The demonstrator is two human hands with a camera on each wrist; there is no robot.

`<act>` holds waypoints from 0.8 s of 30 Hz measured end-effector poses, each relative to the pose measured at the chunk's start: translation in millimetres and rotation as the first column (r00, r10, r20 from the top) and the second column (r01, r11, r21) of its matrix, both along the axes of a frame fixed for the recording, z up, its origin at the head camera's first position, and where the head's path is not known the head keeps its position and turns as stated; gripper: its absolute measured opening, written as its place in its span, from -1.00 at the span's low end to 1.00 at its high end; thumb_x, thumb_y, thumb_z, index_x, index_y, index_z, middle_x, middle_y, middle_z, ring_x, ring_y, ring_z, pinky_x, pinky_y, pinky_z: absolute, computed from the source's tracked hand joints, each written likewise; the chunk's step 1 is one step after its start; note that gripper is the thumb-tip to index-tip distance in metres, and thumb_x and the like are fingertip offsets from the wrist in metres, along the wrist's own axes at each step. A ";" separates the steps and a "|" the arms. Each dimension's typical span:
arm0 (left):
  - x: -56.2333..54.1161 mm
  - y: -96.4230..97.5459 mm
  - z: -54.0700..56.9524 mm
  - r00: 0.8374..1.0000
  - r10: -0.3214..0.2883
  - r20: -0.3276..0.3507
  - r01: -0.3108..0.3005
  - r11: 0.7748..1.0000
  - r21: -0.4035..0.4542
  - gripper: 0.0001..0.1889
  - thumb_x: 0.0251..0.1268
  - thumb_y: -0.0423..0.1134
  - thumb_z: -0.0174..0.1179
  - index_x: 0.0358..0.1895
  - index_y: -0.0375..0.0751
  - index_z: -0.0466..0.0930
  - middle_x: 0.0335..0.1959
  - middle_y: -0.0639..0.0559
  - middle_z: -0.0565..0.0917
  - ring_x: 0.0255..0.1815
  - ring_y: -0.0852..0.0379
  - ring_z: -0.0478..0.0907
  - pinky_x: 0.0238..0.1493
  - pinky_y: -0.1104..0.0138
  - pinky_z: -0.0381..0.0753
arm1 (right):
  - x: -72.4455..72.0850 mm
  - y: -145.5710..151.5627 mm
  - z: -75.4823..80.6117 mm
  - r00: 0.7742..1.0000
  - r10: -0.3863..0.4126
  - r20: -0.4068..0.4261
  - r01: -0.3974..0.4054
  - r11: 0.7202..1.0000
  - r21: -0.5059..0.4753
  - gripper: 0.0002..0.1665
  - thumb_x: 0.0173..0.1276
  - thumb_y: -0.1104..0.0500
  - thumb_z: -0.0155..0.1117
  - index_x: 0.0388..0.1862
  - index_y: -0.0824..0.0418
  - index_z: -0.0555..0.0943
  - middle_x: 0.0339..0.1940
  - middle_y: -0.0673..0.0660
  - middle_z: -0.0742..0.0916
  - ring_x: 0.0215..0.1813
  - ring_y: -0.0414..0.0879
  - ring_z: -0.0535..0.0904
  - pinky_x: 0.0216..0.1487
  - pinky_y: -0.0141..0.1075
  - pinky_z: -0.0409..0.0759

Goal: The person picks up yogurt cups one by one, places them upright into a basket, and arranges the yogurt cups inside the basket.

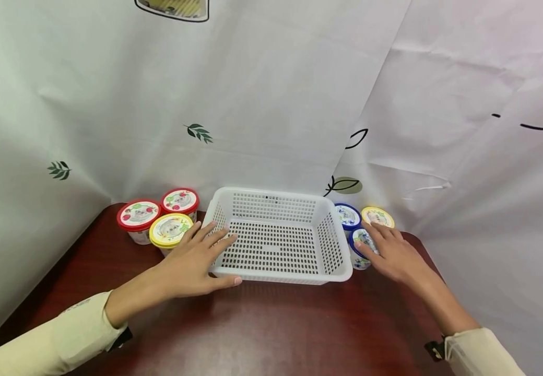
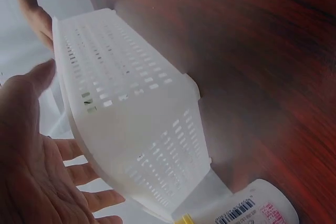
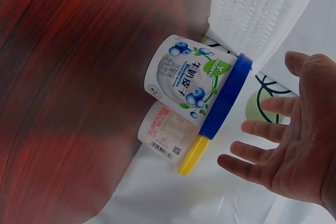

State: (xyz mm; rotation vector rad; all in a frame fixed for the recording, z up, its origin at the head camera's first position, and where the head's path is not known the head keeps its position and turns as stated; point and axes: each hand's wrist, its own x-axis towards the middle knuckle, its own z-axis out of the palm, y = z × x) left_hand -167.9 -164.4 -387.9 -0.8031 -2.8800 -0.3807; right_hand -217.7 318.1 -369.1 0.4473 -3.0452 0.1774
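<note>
A white perforated plastic basket (image 1: 271, 274) stands upright on the table, with nothing inside it. Over its front left corner spreads my left hand (image 1: 195, 265), fingers apart and holding nothing; the left wrist view has the basket wall (image 2: 131, 103) just beyond the palm. My right hand (image 1: 396, 256) hovers with straight fingers beside a blue-lidded tub (image 1: 358, 259) right of the basket. In the right wrist view that tub (image 3: 194, 80) shows a blueberry label, and a gap separates it from the fingers. Behind it are another blue-lidded tub (image 1: 346, 215) and a yellow-lidded tub (image 1: 377, 215).
Left of the basket stand two red-lidded tubs (image 1: 139, 214) (image 1: 180, 200) and a yellow-lidded tub (image 1: 170, 230). The dark red wooden table (image 1: 290, 334) extends toward the person. A white printed curtain (image 1: 271, 104) hangs behind and along both sides.
</note>
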 end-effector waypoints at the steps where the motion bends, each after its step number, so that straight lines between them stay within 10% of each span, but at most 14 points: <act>1: 0.3 0.4 -0.4 1.000 -0.004 -0.001 0.004 1.000 -0.003 -0.03 0.41 0.54 0.27 0.65 -0.10 0.53 0.67 -0.23 0.54 0.77 -0.46 0.33 0.77 -0.45 0.08 | -0.1 0.2 0.3 1.000 0.007 0.000 -0.007 1.000 0.005 -0.08 0.76 -0.30 0.14 0.79 0.25 0.33 0.72 0.49 0.45 0.67 0.63 0.34 0.48 0.55 0.48; 24: 15.6 12.5 -6.2 0.982 -0.161 -0.097 0.160 0.987 -0.019 -0.55 0.68 -0.05 0.28 0.48 -0.09 0.70 0.39 -0.15 0.77 0.47 -0.22 0.69 0.48 -0.22 0.63 | -11.5 -5.1 1.7 0.995 0.070 0.068 -0.075 0.995 0.068 0.01 0.57 -0.30 0.44 0.72 0.29 0.43 0.64 0.53 0.53 0.63 0.66 0.40 0.41 0.55 0.55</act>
